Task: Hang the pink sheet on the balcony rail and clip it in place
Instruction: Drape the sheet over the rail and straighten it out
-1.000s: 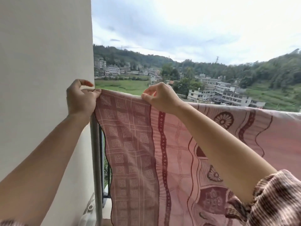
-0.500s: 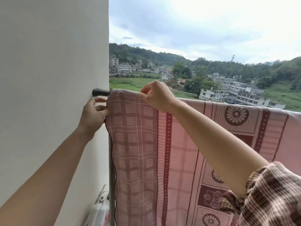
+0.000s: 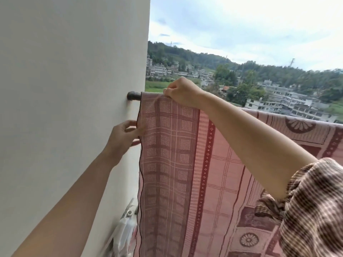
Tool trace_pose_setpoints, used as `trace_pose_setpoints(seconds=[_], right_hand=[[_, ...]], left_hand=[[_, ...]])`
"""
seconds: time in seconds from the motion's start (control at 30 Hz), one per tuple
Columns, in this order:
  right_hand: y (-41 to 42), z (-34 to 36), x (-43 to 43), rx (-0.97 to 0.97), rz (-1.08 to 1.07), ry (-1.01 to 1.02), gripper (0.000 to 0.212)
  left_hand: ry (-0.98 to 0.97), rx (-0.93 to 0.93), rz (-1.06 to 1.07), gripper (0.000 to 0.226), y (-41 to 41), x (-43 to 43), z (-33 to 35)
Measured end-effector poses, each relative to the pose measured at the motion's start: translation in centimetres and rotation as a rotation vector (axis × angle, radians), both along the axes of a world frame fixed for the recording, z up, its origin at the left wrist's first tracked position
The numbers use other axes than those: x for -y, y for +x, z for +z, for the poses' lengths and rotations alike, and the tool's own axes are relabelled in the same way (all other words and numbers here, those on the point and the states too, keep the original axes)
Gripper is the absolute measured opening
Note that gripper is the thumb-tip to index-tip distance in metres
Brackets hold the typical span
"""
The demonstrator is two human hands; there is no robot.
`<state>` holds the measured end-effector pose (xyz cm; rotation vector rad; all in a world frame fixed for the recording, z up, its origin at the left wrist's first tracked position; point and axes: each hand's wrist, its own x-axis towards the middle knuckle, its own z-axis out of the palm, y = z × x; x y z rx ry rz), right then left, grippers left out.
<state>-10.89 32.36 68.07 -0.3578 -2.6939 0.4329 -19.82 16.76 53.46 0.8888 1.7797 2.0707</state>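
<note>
The pink sheet (image 3: 185, 164), patterned with dark red grids and flower medallions, hangs draped over the balcony rail (image 3: 134, 95), whose dark end meets the white wall. My right hand (image 3: 182, 93) pinches the sheet's top edge on the rail near its left corner. My left hand (image 3: 123, 137) grips the sheet's left side edge lower down, close to the wall. No clip is visible.
A white wall (image 3: 65, 108) fills the left side. A clear plastic bottle (image 3: 124, 232) stands low down between the wall and the sheet. Beyond the rail lie hills and buildings far below.
My left hand has slid down from the rail's end along the sheet's left edge. The right hand stays pinching the top edge. The view has shifted left.
</note>
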Motion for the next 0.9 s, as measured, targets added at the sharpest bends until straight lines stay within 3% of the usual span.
trace_pose_setpoints(seconds=[0.1,0.27,0.4,0.5,0.67,0.77,0.9], right_hand=[[-1.3,1.2,0.6,0.156,0.052,-0.044,0.033],[-3.0,1.9,1.3,0.328,0.046,0.119,0.042],[-3.9,1.4,1.9,0.171,0.033,0.124,0.033],[-4.5,0.7,1.9,0.026,0.030,0.141,0.026],[-5.2,-0.2,2.1,-0.263,0.024,0.197,0.027],[-5.5,-0.6,2.7,-0.264,0.049,0.256,0.029],[-4.4,-1.6,2.6,-0.142,0.052,0.326,0.030]], left_hand=[[-0.013,0.002,-0.057,0.014,0.3,0.1,-1.6],[0.035,0.034,-0.140,0.023,0.0,-0.3,-1.3],[-0.291,-0.047,-0.204,0.023,-0.2,-0.8,-3.0],[-0.136,0.021,-0.137,0.028,-0.5,-0.5,-4.4],[0.043,-0.112,0.092,0.024,-1.8,0.2,-3.5],[0.097,0.001,0.107,0.024,-1.3,1.0,-4.1],[-0.319,0.043,-0.229,0.029,0.5,2.0,-9.7]])
